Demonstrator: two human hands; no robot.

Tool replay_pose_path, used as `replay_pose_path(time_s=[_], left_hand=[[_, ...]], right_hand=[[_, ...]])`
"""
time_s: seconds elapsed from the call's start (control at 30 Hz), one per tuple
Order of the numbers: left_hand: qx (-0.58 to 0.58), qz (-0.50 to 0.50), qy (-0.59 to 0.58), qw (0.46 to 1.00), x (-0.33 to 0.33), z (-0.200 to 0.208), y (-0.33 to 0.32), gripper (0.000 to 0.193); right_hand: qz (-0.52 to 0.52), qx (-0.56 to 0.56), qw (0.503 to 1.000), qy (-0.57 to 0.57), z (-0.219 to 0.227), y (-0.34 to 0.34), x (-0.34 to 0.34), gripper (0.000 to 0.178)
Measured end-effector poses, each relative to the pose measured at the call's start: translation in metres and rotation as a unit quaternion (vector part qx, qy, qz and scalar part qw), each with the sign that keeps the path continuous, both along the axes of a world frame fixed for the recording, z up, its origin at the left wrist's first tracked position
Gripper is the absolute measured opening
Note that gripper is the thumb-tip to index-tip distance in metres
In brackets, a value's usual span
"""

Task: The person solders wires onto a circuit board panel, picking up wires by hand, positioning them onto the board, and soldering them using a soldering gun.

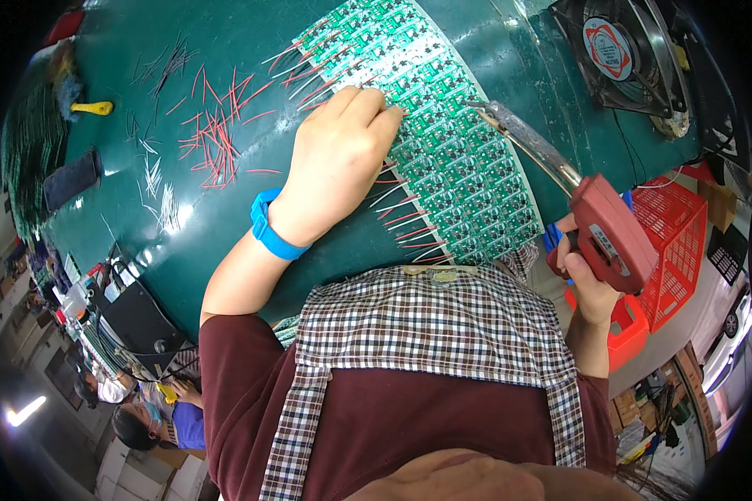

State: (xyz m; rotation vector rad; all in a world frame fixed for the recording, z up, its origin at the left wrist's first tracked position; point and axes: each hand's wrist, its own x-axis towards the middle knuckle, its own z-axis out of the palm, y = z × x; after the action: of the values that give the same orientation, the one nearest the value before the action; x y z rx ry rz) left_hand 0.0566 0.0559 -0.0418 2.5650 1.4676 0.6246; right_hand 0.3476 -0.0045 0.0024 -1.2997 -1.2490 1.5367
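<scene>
A long panel of green circuit boards (464, 171) lies on the table, with red and white wires (405, 209) sticking out along its left edge. My left hand (342, 146), with a blue band at the wrist, is closed over that edge. A bit of red wire (403, 113) shows at its pinched fingertips; the rest is hidden under the hand. My right hand (589, 288) is wrapped round the handle of a dark red soldering gun (614, 234). The gun's long metal nose points up and left, its tip over the panel, right of my left hand. Whether the tip touches a board I cannot tell.
Loose red wires (217, 138), white wires (167, 209) and dark wires (174, 63) lie on the green table (251, 37). A black fan (618, 54) stands at the far right, above red plastic baskets (673, 242). At left lies a dark phone (71, 179). Another person (154, 422) sits lower left.
</scene>
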Motion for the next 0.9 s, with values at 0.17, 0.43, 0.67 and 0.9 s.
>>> replay_pose_path(time_s=[0.17, 0.43, 0.67, 0.9], left_hand=[[0.008, 0.035, -0.061, 0.998, -0.010, -0.009, 0.012, 0.021], [0.006, -0.004, -0.064, 0.998, -0.002, 0.002, -0.009, 0.028], [-0.032, 0.008, -0.068, 0.997, 0.001, 0.004, -0.013, 0.030], [-0.009, 0.002, -0.054, 0.998, 0.000, 0.003, -0.014, 0.025]], right_hand=[[0.000, -0.007, 1.000, 0.004, -0.010, 0.014, -0.015, 0.036], [0.038, -0.081, 0.995, 0.045, -0.009, 0.012, -0.014, 0.034], [0.043, -0.093, 0.994, 0.049, -0.005, 0.011, -0.014, 0.033], [0.038, -0.109, 0.993, 0.018, 0.001, 0.010, -0.015, 0.042]])
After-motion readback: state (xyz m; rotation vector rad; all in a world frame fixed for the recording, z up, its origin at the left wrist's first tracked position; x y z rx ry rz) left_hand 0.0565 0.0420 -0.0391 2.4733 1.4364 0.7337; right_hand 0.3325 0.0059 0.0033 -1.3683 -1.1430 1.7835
